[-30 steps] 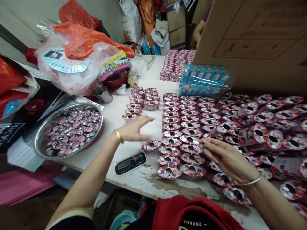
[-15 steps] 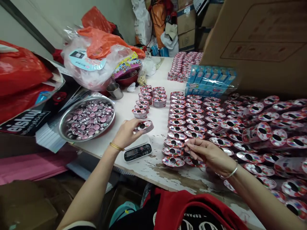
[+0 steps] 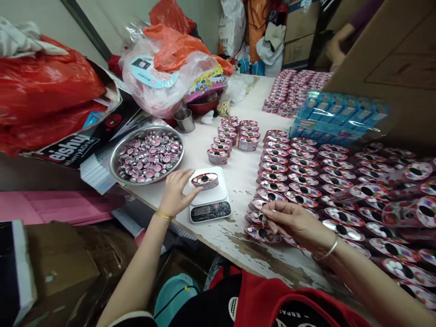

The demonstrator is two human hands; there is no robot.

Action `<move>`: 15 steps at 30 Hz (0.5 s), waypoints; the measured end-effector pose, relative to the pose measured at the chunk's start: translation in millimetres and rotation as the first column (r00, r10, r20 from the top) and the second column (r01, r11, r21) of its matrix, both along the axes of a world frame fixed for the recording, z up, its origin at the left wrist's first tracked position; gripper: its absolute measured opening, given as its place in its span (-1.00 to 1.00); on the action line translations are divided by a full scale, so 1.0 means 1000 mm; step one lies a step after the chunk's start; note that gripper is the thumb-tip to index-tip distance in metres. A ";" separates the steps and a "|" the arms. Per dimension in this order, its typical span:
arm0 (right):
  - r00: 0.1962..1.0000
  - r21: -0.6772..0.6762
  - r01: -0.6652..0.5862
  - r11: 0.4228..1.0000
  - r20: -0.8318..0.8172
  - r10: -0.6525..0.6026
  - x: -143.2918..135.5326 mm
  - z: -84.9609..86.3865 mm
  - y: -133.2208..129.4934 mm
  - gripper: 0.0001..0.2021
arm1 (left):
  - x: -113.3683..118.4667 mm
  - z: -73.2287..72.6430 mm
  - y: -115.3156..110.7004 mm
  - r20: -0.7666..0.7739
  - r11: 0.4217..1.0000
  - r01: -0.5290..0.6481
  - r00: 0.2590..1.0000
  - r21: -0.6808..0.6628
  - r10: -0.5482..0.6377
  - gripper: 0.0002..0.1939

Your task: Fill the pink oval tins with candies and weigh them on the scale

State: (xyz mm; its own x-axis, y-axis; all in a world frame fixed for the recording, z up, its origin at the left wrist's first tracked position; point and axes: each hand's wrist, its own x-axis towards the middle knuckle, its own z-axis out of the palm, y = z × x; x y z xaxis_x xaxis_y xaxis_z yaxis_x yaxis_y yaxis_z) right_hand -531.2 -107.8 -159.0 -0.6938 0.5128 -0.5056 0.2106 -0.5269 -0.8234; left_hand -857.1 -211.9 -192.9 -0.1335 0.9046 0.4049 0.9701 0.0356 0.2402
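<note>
A small oval box with a red patterned rim and a dark hole on top sits on the white kitchen scale. Beside it is my left hand, thumb and fingers spread, clear of the box's left end. My right hand hovers over the near rows of matching oval boxes, its thumb and fingers pinched together. Whatever is between those fingertips is too small to make out. White pieces show in the openings of several boxes.
Left of the scale stands a metal bowl full of small round pink-and-silver pieces. Behind are a metal cup, plastic bags and a short double row of oval boxes. Blue packets and a big carton stand right. Another person's hand shows behind.
My left hand has set the oval box on the scale and loosened its fingers from it. My right hand stays pinched over the rows. The view has turned left, and another person's arm has appeared.
</note>
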 end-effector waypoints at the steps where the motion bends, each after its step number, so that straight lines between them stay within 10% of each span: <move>1: 1.000 -0.002 -0.010 1.000 0.005 0.010 -0.002 0.000 -0.001 -0.69 | 0.003 -0.004 -0.005 -0.020 0.999 -0.022 1.000 0.036 0.023 -0.50; 9: 0.997 0.050 -0.068 0.996 0.028 0.067 -0.029 -0.001 -0.003 -0.69 | 0.034 -0.020 0.004 -0.087 0.999 0.025 0.996 -0.025 -0.027 -0.48; 15: 0.969 0.376 -0.241 0.895 0.143 0.201 -0.091 0.022 0.012 -0.85 | 0.018 -0.025 -0.009 0.061 0.955 -0.221 0.975 0.199 0.213 -0.50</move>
State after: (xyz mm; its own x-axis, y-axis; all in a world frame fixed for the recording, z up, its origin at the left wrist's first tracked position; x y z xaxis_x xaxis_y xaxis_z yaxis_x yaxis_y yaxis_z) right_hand -621.9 -96.2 -136.5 -0.7697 0.5208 -0.3692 0.3743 -0.1003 -0.9219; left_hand -839.1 -221.4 -217.7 -0.3367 0.7512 0.5677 0.9342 0.1909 0.3014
